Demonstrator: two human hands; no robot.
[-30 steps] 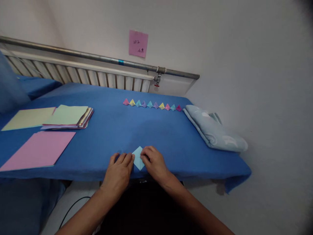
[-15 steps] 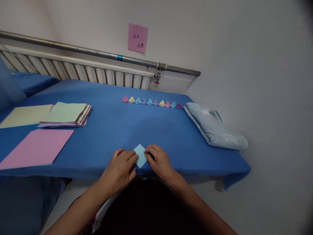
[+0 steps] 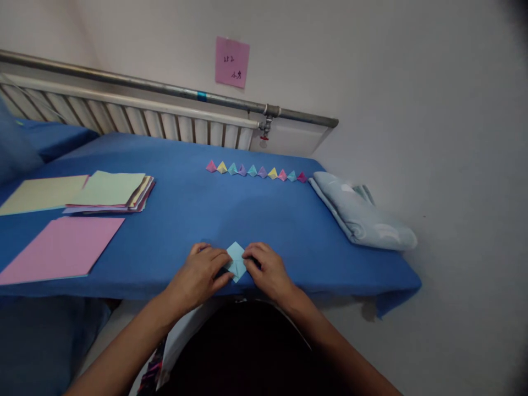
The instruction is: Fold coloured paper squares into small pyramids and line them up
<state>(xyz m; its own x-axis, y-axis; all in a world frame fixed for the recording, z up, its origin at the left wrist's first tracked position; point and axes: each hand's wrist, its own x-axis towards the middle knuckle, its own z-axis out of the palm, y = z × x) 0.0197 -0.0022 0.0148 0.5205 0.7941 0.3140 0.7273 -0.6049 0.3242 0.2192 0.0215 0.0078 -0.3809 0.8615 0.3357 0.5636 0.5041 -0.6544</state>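
Note:
A light-blue piece of origami paper (image 3: 236, 253), folded into a small diamond, lies near the front edge of the blue-covered table (image 3: 177, 220). My left hand (image 3: 202, 275) grips its left corner, with the thumb on the lower left side and the fingers on top. On the right corner, the closed fingertips of my right hand (image 3: 266, 269) pinch the paper. Fold lines show across the diamond's lower half. Farther back runs a row of small folded paper pieces (image 3: 253, 170) in pink, yellow, blue and purple.
At the left sit a stack of coloured paper (image 3: 111, 188), a yellow sheet (image 3: 45, 193) and pink sheets (image 3: 66, 247). A folded light-blue blanket (image 3: 363, 214) lies at the right end. Behind the table are a radiator (image 3: 169, 126) and a metal pipe (image 3: 144, 83).
My left thumb has moved up onto the diamond's lower left side. The right hand has barely shifted and keeps its hold.

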